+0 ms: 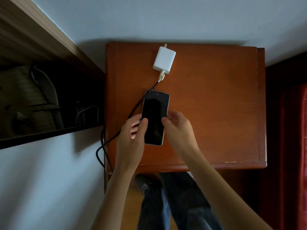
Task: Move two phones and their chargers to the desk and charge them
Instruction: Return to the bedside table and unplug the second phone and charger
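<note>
- Gripping the phone (155,113) on my feed is the left hand (132,130): the thumb lies flat on the left side of the dark screen and the fingers curl in at the left edge.
- My right hand (179,128) comes in from the other side. Its thumb tip is on the phone's right edge and the fingers are curled close beside that edge, so it reads as a pinch.
- The phone is face up with the screen off, long side pointing away from me, roughly mid-left on the desk (216,105). I honestly can't tell if it's flat on the wood or lifted a touch.
- A black braided cable (132,112) crosses the phone's top-left corner, slants off the left edge of the desk and hangs down the side in loops. Where its far end goes is hidden.
- The cable's other end has a pale connector stuck into the white charger (164,60), which lies on the desk beyond the phone, near the back edge, with its prongs aimed at the wall (182,17).
- The desk is reddish-brown wood, pushed right up against that pale wall.
- Below the front edge I can see legs in jeans (174,205) and one dark shoe (144,183) on a wooden floor (131,205).
</note>
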### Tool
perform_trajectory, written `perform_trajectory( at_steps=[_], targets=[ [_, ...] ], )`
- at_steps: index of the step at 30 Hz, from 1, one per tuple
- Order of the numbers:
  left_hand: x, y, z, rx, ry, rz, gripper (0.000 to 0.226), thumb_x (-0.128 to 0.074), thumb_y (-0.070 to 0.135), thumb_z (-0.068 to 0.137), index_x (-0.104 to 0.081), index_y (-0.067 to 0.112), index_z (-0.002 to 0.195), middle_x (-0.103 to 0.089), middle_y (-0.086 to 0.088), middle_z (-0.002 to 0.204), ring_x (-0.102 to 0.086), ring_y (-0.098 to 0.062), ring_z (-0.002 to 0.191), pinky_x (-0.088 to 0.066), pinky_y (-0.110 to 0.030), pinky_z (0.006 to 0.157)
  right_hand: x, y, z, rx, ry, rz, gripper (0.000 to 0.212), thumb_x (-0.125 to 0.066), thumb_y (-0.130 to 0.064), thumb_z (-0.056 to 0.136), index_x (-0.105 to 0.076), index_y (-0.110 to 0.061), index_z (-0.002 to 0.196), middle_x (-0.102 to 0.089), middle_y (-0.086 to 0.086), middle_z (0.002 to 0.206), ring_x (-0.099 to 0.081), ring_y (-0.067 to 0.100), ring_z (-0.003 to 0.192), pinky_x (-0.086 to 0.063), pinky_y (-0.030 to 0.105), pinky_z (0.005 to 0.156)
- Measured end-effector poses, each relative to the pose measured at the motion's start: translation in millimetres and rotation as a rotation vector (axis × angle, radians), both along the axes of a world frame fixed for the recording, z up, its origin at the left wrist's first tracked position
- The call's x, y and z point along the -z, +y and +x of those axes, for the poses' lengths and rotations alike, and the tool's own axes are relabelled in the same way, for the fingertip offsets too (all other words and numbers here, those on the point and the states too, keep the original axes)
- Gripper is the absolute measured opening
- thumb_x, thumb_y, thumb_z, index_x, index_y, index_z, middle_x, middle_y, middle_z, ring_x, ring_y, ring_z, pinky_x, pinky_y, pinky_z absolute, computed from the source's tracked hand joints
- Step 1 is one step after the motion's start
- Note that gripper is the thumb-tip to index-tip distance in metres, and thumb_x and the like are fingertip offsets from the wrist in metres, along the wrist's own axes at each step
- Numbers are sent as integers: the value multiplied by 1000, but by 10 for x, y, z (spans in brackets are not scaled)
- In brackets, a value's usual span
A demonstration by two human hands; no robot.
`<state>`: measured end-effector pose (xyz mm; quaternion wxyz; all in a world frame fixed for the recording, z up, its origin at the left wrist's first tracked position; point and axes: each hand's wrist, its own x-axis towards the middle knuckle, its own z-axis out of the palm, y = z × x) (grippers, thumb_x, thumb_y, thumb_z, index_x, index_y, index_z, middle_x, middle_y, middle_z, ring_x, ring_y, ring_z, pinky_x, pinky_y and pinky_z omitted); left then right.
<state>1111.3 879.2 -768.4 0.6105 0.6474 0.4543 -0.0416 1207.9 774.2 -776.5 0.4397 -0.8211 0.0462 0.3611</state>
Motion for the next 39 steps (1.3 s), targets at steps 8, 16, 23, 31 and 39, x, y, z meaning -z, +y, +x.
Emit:
perform_trajectory(
  at_steps=[8, 16, 23, 31, 39],
  targets=[
    [30, 61, 169, -123, -3, -144, 23, -49, 48, 99, -69, 54, 88, -71, 27, 96, -64, 6, 101, -51, -28, 90, 64, -29, 22, 71, 27, -36, 36, -51, -23, 95, -63, -14, 128, -70, 0, 114, -67, 16, 102, -60, 37, 84],
    [49, -8, 217, -138, -42, -246, 28, -50, 48, 99, -72, 33, 93, -76, 5, 93, -73, -12, 90, -57, -39, 81, 93, -114, 60, 103, 95, 25, 30, -52, -36, 99, -73, -18, 110, -76, -6, 96, -71, 10, 93, -56, 28, 80],
    [-101, 17, 253, -156, -205, -410, 51, -59, 61, 87, -62, 30, 127, -72, -3, 118, -68, -21, 112, -50, -50, 102, -150, 25, 17, 15, 13, 161, 38, -46, -48, 95, -75, -23, 92, -77, -5, 87, -73, 13, 84, -60, 45, 78],
    [-203, 291, 102, -295, -281, -660, 50, -51, 65, 87, -72, 33, 120, -71, -9, 123, -67, -27, 117, -52, -42, 95, -196, 197, 305, -432, -307, 38, 35, -50, -3, 94, -72, -22, 113, -66, -6, 110, -63, 6, 94, -56, 24, 80],
    [-312, 304, -291, -620, -285, -742, 57, -36, 58, 96, -65, 24, 131, -67, -15, 131, -65, -27, 121, -41, -46, 106, 95, 566, 464, -975, -646, -289, 42, -60, -10, 96, -51, -20, 136, -42, 5, 140, -49, 25, 117, -57, 36, 74]
  ],
)
